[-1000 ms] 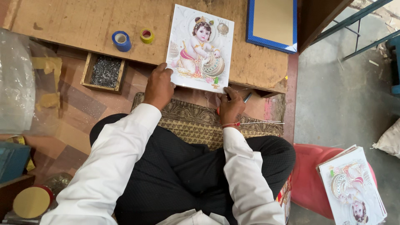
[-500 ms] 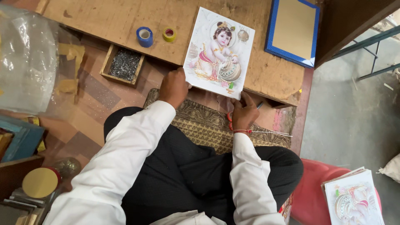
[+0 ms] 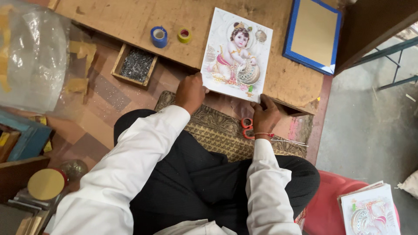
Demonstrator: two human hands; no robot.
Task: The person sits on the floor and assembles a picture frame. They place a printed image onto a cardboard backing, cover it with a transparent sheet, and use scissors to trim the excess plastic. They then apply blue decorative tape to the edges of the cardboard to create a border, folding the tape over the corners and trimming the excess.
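A colourful printed picture [image 3: 237, 54] of a seated child figure lies on a low wooden board [image 3: 130, 21]. My left hand [image 3: 190, 92] grips its near left corner. My right hand [image 3: 265, 115] holds the near right corner at the board's edge. Both arms wear white sleeves, and my crossed legs in dark trousers rest on a patterned mat [image 3: 226, 130]. Orange-handled scissors [image 3: 247, 128] lie on the mat just left of my right wrist.
A blue tape roll [image 3: 159, 36] and a yellow one [image 3: 184, 35] sit on the board; a blue frame [image 3: 312, 35] lies at its right. A wooden tray of small nails [image 3: 135, 65], a plastic bag [image 3: 30, 56], a red stool [image 3: 331, 204] and more prints [image 3: 370, 211] surround me.
The view has shifted so everything sits further right in the frame. Both hands stay on the picture's near corners, and the picture keeps its place on the board.
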